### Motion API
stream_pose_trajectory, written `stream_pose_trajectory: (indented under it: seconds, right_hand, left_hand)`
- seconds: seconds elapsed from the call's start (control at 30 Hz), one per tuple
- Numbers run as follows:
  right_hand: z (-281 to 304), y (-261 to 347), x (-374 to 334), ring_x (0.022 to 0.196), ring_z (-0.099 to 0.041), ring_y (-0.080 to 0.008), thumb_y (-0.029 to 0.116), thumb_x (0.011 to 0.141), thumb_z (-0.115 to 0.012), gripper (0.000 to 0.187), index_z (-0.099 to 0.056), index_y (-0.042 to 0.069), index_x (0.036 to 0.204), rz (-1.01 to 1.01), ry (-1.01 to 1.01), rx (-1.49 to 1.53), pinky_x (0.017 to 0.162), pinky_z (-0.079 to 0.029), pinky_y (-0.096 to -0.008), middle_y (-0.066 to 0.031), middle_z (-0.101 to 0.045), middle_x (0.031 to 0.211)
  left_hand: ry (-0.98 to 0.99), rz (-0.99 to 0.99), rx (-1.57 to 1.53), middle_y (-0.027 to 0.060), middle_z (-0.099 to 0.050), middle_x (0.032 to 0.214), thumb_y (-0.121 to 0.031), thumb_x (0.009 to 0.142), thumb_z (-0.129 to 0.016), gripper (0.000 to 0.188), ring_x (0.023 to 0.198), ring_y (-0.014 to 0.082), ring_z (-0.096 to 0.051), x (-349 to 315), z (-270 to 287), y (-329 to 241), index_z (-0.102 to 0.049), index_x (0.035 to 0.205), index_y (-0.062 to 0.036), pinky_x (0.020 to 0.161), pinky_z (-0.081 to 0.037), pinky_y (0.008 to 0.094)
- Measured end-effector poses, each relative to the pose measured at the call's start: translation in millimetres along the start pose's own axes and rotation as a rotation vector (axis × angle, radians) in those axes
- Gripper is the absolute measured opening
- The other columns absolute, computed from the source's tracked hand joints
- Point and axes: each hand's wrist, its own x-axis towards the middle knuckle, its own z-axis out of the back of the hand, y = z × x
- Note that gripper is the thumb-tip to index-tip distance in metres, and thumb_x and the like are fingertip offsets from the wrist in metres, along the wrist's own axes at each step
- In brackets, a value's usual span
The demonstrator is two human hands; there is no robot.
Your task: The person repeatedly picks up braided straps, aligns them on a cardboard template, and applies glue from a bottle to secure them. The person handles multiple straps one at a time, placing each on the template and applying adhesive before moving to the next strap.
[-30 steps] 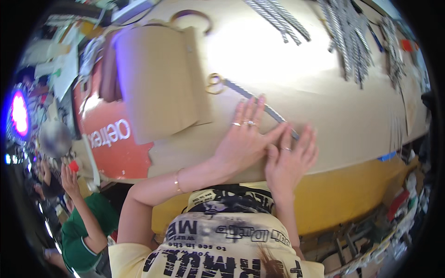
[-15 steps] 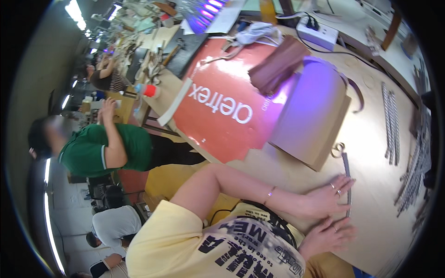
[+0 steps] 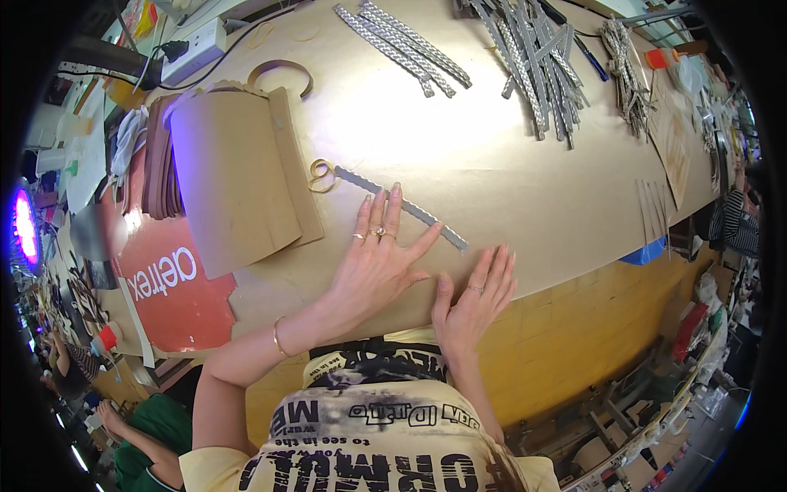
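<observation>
A narrow grey strip (image 3: 426, 215) with wavy edges lies slanting on the tan-covered table. My left hand (image 3: 375, 261) rests palm down, fingers spread, with its fingertips on or right beside the strip. Close to the strip's near end, my right hand (image 3: 478, 300) lies flat near the table's front edge, fingers stretched out and nothing held. Two yellowish loops (image 3: 321, 175) touch or nearly touch the strip's far end; their exact kind cannot be made out.
Several silvery braided strips (image 3: 402, 51) lie at the far side, with a larger loose pile (image 3: 537, 70) farther right. Curved brown sheets (image 3: 234, 180) stand at left on a red printed sheet (image 3: 176, 283). A white power strip (image 3: 197, 49) sits far left. A person in green (image 3: 156, 443) is beyond my left arm.
The view has swung right and levelled, so the braided strips now show at the far side. Both hands stay by the grey strip, my right hand slightly farther from my left.
</observation>
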Motion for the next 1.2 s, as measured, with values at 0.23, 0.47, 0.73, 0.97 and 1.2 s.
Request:
stream_pose_trajectory:
  seconds: [0.23, 0.47, 0.73, 0.97, 1.2]
  right_hand:
    - [-8.0, -1.9, 11.2, 0.143, -0.023, -0.0447, 0.033, 0.095, -0.054, 0.058, -0.042, 0.012, 0.148, 0.070, 0.089, -0.129, 0.113, -0.020, -0.0580, -0.0255, -0.026, 0.156]
    - [1.1, -3.9, 8.7, 0.138, -0.030, -0.0483, 0.027, 0.092, -0.059, 0.061, -0.039, 0.014, 0.149, 0.266, -0.034, -0.183, 0.107, -0.029, -0.0599, -0.0286, -0.031, 0.151]
    - [6.1, -2.0, 21.7, 0.130, -0.047, -0.0424, 0.050, 0.101, -0.041, 0.052, -0.060, 0.013, 0.133, 0.393, -0.168, -0.222, 0.108, -0.036, -0.0545, -0.0270, -0.047, 0.142]
    - [13.0, 15.1, 53.7, 0.097, -0.063, -0.0373, 0.044, 0.089, -0.068, 0.043, -0.066, 0.004, 0.105, 0.589, -0.345, 0.020, 0.081, -0.052, -0.0475, -0.0187, -0.065, 0.105]
    - [13.6, 21.6, 62.1, 0.082, -0.064, -0.0312, 0.046, 0.089, -0.068, 0.047, -0.065, 0.000, 0.101, 0.280, 0.181, 0.161, 0.074, -0.052, -0.0403, -0.0170, -0.066, 0.089]
  left_hand:
    - [-0.018, -0.013, 0.031, 0.0378, -0.023, 0.151, -0.051, 0.086, -0.063, 0.068, 0.142, 0.0490, -0.025, 2.6, -4.9, -0.7, -0.043, 0.147, -0.0267, 0.116, -0.019, 0.0566]
    - [-0.145, 0.117, -0.135, 0.0143, -0.020, 0.161, -0.054, 0.084, -0.064, 0.083, 0.148, 0.0355, -0.019, -4.5, -20.7, 25.3, -0.031, 0.153, -0.0208, 0.118, -0.017, 0.0528]
    - [-0.355, 0.252, -0.175, 0.0260, -0.006, 0.160, -0.058, 0.084, -0.062, 0.107, 0.150, 0.0379, -0.001, 12.0, -48.9, 45.2, -0.013, 0.150, 0.0110, 0.123, -0.005, 0.0498]
    - [-0.677, 0.149, -0.231, 0.0304, -0.003, 0.158, -0.052, 0.081, -0.067, 0.105, 0.149, 0.0406, 0.001, 14.1, -63.6, 46.7, -0.018, 0.147, 0.0117, 0.123, -0.003, 0.0509]
    - [-0.595, 0.122, -0.168, 0.0262, -0.015, 0.158, -0.038, 0.083, -0.065, 0.084, 0.149, 0.0383, -0.007, -2.9, -55.4, 4.0, -0.029, 0.145, 0.0046, 0.123, -0.009, 0.0482]
